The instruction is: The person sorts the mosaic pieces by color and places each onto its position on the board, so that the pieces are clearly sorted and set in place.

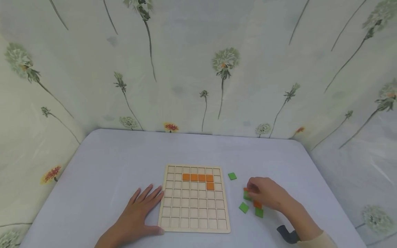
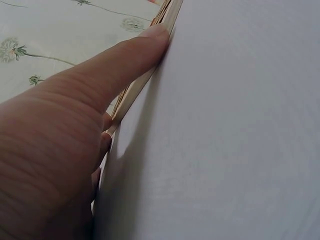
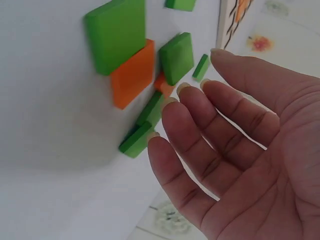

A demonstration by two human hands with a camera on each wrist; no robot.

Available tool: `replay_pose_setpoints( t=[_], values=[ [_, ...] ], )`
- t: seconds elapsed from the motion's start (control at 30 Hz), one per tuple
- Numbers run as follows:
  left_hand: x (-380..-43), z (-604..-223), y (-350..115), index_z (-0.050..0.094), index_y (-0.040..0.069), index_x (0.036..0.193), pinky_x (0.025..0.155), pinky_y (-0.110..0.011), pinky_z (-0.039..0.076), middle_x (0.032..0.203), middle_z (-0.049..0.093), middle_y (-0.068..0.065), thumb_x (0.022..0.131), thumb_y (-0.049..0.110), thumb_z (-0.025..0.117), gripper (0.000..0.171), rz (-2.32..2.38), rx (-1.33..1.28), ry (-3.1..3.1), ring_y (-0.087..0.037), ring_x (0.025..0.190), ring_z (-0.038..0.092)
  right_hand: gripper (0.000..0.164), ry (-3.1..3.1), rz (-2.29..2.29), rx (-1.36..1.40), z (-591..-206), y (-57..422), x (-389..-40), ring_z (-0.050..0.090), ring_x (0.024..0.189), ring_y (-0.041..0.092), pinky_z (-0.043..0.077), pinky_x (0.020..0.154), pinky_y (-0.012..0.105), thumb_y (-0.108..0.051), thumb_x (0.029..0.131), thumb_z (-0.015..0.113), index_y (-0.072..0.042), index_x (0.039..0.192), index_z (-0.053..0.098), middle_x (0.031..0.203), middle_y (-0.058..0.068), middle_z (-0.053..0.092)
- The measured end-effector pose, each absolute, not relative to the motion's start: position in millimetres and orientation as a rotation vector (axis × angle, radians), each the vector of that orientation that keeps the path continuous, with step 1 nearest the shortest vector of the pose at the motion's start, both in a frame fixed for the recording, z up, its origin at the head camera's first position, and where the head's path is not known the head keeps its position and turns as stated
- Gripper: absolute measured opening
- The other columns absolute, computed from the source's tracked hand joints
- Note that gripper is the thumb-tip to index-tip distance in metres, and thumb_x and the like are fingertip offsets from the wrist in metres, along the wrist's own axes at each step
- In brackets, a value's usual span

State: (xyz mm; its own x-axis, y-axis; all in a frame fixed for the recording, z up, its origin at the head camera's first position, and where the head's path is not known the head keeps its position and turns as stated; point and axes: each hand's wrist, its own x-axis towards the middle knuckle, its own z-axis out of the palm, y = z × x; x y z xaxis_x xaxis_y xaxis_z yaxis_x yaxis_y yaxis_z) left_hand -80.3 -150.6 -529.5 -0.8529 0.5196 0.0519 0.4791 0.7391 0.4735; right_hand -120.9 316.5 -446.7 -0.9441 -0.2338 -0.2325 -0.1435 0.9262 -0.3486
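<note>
A pale wooden grid board [image 1: 189,203] lies on the table. Four-in-a-row style orange tiles [image 1: 194,177] fill cells near its top, with one more orange tile [image 1: 210,186] below the row's right end. My left hand [image 1: 136,213] is spread flat at the board's left side, its fingertips and thumb touching the edge. Over a loose group of tiles right of the board, my right hand [image 1: 270,193] hovers with fingers gently bent. In the right wrist view nothing sits between thumb and fingers; a green tile [image 3: 120,35] and an orange tile [image 3: 134,75] lie beyond the fingertips.
Single green tiles lie between board and right hand, one farther back [image 1: 232,176] and one nearer [image 1: 243,207]. A dark curved thing [image 1: 288,235] shows beside the right forearm. Flower-patterned cloth [image 1: 186,69] rises behind the white table [image 1: 124,151].
</note>
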Motion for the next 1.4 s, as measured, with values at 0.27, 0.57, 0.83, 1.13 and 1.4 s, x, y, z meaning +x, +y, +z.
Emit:
replay_pose_setpoints(
  t=[0.27, 0.57, 0.83, 1.13, 1.4],
  values=[
    [-80, -527, -150, 0.039, 0.018, 0.163, 0.128, -0.052, -0.001, 0.171, 0.027, 0.006, 0.073, 0.082, 0.071, 0.115, 0.759, 0.821, 2.852, -0.025, 0.161, 0.01, 0.014, 2.806, -0.494, -0.228, -452, 331, -113, 0.057, 0.081, 0.012, 0.055, 0.076, 0.037, -0.016, 0.089, 0.081, -0.015, 0.099, 0.071, 0.088, -0.009, 0.066],
    [-79, -528, -150, 0.041, 0.017, 0.162, 0.127, -0.052, 0.003, 0.17, 0.031, 0.004, 0.074, 0.084, 0.069, 0.114, 0.762, 0.847, 2.882, -0.027, 0.16, 0.015, 0.016, 2.796, -0.467, -0.177, -454, 340, -110, 0.058, 0.082, 0.012, 0.056, 0.077, 0.037, -0.02, 0.09, 0.081, -0.016, 0.101, 0.071, 0.089, -0.009, 0.066],
    [-79, -529, -150, 0.039, 0.018, 0.163, 0.128, -0.051, 0.0, 0.171, 0.028, 0.006, 0.074, 0.084, 0.069, 0.115, 0.758, 0.834, 2.861, -0.026, 0.16, 0.012, 0.014, 2.766, -0.496, -0.196, -457, 347, -106, 0.058, 0.082, 0.011, 0.054, 0.074, 0.036, -0.018, 0.09, 0.081, -0.015, 0.1, 0.071, 0.087, -0.009, 0.065],
    [-79, -528, -149, 0.039, 0.018, 0.163, 0.127, -0.053, 0.002, 0.171, 0.027, 0.006, 0.073, 0.081, 0.072, 0.115, 0.737, 0.83, 2.858, -0.025, 0.161, 0.011, 0.018, 2.748, -0.513, -0.164, -456, 346, -104, 0.058, 0.082, 0.012, 0.054, 0.075, 0.037, -0.017, 0.088, 0.084, -0.014, 0.1, 0.071, 0.087, -0.008, 0.065],
    [-80, -527, -150, 0.038, 0.019, 0.164, 0.128, -0.053, 0.001, 0.171, 0.026, 0.007, 0.073, 0.085, 0.069, 0.116, 0.72, 0.806, 2.85, -0.024, 0.161, 0.01, 0.02, 2.732, -0.507, -0.132, -456, 340, -103, 0.055, 0.079, 0.014, 0.052, 0.072, 0.034, -0.016, 0.085, 0.086, -0.015, 0.097, 0.07, 0.083, -0.007, 0.061]
  ],
)
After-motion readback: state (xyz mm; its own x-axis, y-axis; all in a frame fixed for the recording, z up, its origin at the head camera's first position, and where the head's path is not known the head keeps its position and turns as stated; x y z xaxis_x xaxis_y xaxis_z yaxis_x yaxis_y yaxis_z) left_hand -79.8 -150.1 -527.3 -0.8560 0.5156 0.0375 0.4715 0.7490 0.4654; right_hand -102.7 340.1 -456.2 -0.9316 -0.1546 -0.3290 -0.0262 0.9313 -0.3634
